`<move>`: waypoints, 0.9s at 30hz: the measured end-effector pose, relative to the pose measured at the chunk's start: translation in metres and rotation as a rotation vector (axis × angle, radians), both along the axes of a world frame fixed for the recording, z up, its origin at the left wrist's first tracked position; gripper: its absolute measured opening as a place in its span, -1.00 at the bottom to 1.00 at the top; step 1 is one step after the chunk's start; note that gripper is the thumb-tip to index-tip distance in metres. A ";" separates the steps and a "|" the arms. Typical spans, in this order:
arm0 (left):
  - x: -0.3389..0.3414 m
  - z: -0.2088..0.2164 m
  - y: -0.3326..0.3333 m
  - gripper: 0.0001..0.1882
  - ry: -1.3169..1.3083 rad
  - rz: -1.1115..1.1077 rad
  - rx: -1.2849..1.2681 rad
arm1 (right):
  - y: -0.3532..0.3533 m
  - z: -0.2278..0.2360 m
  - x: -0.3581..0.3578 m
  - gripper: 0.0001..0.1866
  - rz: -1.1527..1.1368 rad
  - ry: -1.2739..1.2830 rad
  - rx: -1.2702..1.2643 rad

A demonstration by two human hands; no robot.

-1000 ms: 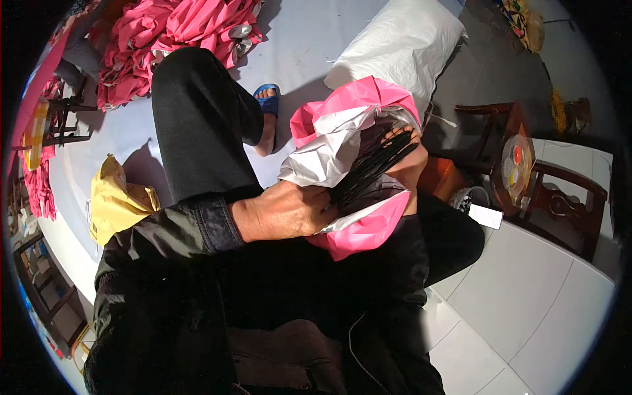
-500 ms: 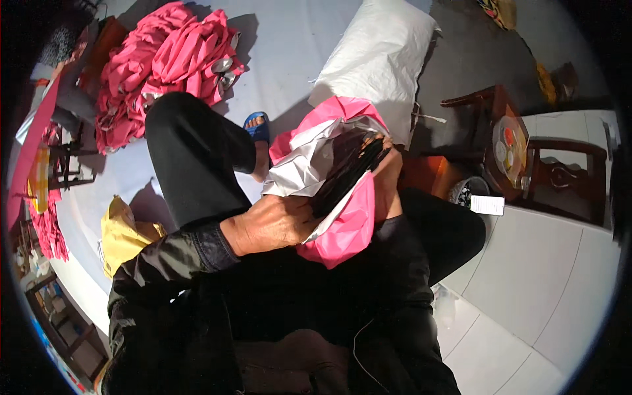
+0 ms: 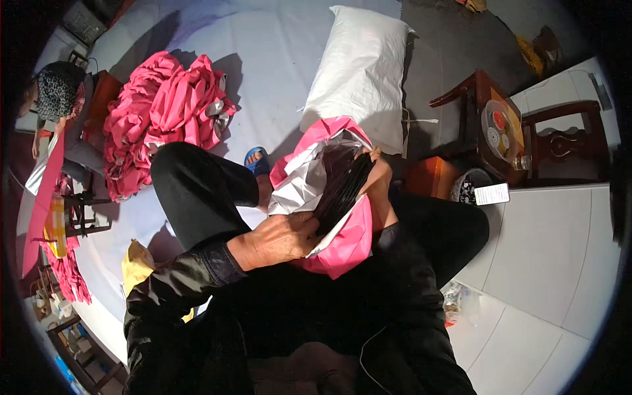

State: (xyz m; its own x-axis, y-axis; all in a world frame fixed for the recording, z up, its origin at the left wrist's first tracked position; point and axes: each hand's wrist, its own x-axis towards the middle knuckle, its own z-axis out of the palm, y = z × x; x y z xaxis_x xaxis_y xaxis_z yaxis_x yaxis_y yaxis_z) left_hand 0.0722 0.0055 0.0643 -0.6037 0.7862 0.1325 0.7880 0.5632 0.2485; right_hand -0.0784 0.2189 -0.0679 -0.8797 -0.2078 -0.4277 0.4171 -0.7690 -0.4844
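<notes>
Over my lap I hold a pink cloth with a silver lining (image 3: pixel 296 187), gathered like an umbrella canopy. Inside its opening lies a bundle of thin black rods (image 3: pixel 342 191) resembling umbrella ribs. My left hand (image 3: pixel 280 240) is closed at the near left edge of the opening, its fingertips partly hidden against cloth and rods. On the other side, my right hand (image 3: pixel 378 191) wraps round the bundle and the cloth's right edge, its thumb near the rod tips. Pink cloth hangs below, between my hands.
Ahead left lies a heap of pink cloth (image 3: pixel 164 118); a stuffed white sack (image 3: pixel 359 72) lies ahead. A wooden chair with a tray (image 3: pixel 501 131), an orange box (image 3: pixel 431 176) and a phone (image 3: pixel 492 194) are right. Left are a yellow bag (image 3: pixel 136 263) and another person (image 3: pixel 62 99).
My view has shifted, bringing the other person at the left further into sight. Both hands keep their hold, with only slight movement of the fingers and cloth.
</notes>
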 end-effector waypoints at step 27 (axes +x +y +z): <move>-0.020 -0.027 0.011 -0.56 0.210 -0.032 -0.086 | -0.029 0.043 0.009 -0.56 0.037 0.036 0.451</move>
